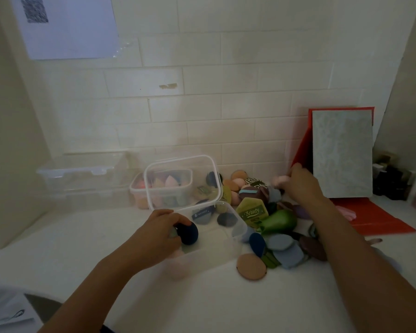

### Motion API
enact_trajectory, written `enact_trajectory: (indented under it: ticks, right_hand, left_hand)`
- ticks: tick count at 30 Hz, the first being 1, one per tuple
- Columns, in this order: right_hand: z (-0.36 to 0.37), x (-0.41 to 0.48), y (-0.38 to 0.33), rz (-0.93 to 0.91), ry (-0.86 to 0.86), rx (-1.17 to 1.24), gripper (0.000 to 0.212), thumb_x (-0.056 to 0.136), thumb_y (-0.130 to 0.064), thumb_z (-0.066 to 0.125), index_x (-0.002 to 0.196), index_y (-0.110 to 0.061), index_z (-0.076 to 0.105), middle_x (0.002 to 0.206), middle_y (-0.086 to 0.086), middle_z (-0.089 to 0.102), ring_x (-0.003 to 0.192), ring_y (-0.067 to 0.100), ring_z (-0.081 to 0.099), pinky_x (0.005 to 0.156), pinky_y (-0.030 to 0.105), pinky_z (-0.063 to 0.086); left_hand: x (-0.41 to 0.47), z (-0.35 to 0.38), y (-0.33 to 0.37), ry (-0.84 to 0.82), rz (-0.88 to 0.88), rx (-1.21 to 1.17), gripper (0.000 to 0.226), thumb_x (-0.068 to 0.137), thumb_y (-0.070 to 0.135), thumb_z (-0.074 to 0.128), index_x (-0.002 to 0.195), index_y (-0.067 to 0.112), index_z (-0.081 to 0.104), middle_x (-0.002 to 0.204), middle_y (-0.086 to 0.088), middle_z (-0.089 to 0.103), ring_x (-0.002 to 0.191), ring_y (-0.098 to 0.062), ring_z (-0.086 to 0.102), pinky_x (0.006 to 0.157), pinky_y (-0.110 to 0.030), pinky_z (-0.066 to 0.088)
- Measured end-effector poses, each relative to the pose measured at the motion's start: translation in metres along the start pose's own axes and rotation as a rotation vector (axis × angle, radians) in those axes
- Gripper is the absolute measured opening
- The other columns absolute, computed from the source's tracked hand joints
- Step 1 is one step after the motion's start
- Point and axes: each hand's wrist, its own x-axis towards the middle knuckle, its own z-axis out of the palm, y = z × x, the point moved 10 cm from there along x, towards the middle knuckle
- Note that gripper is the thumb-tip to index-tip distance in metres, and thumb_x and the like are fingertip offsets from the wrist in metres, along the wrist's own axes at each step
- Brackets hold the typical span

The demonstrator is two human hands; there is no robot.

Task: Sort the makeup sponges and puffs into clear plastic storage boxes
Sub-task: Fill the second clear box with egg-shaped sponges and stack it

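Observation:
My left hand grips a dark navy sponge inside the near clear box, whose hinged lid stands open. That box also holds a few dark puffs and a pink sponge. Behind it a second clear box holds pink and peach sponges. To the right lies a pile of sponges and puffs, with a green pear-shaped sponge and a tan round puff. At the pile's far side my right hand pinches a pale pink sponge.
A closed clear box sits at the back left against the tiled wall. A red folder with a grey patterned board leans at the right. Dark small bottles stand in the right corner. The white counter lies in front.

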Motion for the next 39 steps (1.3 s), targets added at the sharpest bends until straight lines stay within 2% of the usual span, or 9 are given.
enact_trajectory:
  ticks: [3,6,11,16,20,27,32,35,39]
  right_hand:
    - [-0.027,-0.010,-0.042,-0.099,0.017,0.007,0.042,0.088,-0.034,0.060,0.111,0.001,0.058,0.103,0.017,0.061,0.088,0.027,0.060,0.069,0.029,0.043]
    - [-0.029,-0.034,-0.097,-0.282,-0.149,0.072,0.040,0.089,-0.049,0.054,0.101,-0.011,0.056,0.082,-0.003,0.057,0.071,0.009,0.053,0.058,0.022,0.040]
    - [0.006,-0.100,-0.166,-0.521,-0.525,0.203,0.030,0.085,-0.046,0.062,0.101,-0.023,0.053,0.099,-0.006,0.062,0.081,0.013,0.064,0.069,0.029,0.057]
    - [0.037,-0.149,-0.188,-0.638,-0.756,0.099,0.036,0.080,-0.045,0.068,0.108,-0.024,0.056,0.097,-0.002,0.066,0.078,0.013,0.065,0.071,0.026,0.054]
    - [0.059,-0.161,-0.190,-0.713,-0.769,-0.008,0.038,0.078,-0.048,0.070,0.103,-0.021,0.062,0.092,-0.005,0.060,0.084,0.015,0.055,0.069,0.026,0.043]
    - [0.070,-0.164,-0.190,-0.787,-0.739,-0.096,0.038,0.078,-0.023,0.074,0.114,-0.020,0.061,0.099,-0.006,0.061,0.084,0.009,0.053,0.063,0.014,0.039]
    - [0.076,-0.171,-0.199,-0.823,-0.639,-0.036,0.023,0.078,-0.021,0.072,0.097,-0.015,0.062,0.090,-0.003,0.060,0.077,0.012,0.052,0.066,0.025,0.045]
    - [0.075,-0.171,-0.203,-0.801,-0.562,0.015,0.024,0.074,-0.021,0.075,0.085,-0.021,0.054,0.081,-0.006,0.054,0.067,0.008,0.047,0.053,0.016,0.034]
    - [0.080,-0.169,-0.202,-0.747,-0.581,0.051,0.022,0.073,-0.016,0.076,0.092,-0.012,0.066,0.078,-0.002,0.060,0.062,0.006,0.049,0.050,0.008,0.031]
  left_hand:
    - [-0.001,0.000,0.001,-0.002,-0.012,-0.008,0.036,0.089,0.012,0.055,0.121,0.029,0.053,0.133,0.005,0.037,0.120,-0.009,0.038,0.100,-0.017,0.032]
    - [-0.002,-0.001,0.002,0.002,-0.012,-0.010,0.038,0.088,0.011,0.054,0.123,0.028,0.052,0.133,0.004,0.038,0.124,-0.010,0.036,0.100,-0.018,0.031]
    - [-0.001,0.000,0.001,0.004,-0.006,-0.011,0.042,0.086,0.009,0.055,0.124,0.027,0.052,0.131,0.004,0.039,0.128,-0.011,0.031,0.103,-0.021,0.030]
    - [0.000,0.001,0.000,0.005,0.003,-0.010,0.039,0.086,0.013,0.055,0.122,0.027,0.054,0.120,0.007,0.046,0.130,-0.013,0.027,0.107,-0.028,0.031]
    - [0.000,0.002,0.002,-0.004,0.002,-0.005,0.037,0.087,0.016,0.054,0.122,0.028,0.055,0.105,0.013,0.044,0.131,-0.014,0.025,0.108,-0.033,0.031]
    - [0.000,0.003,0.002,0.007,0.010,0.004,0.041,0.085,0.009,0.052,0.123,0.025,0.055,0.104,0.013,0.044,0.130,-0.015,0.027,0.108,-0.032,0.030]
    - [-0.002,-0.002,0.010,0.041,0.049,0.011,0.029,0.085,0.013,0.055,0.113,0.018,0.061,0.097,0.009,0.051,0.115,-0.015,0.035,0.099,-0.028,0.034]
    - [-0.002,-0.002,0.011,0.033,0.062,0.029,0.022,0.085,0.017,0.057,0.105,0.012,0.063,0.100,-0.001,0.057,0.106,-0.016,0.040,0.093,-0.028,0.037]
    - [0.000,0.001,0.008,-0.006,0.053,0.003,0.022,0.082,0.028,0.059,0.094,0.011,0.064,0.094,-0.005,0.057,0.097,-0.017,0.043,0.083,-0.024,0.039]
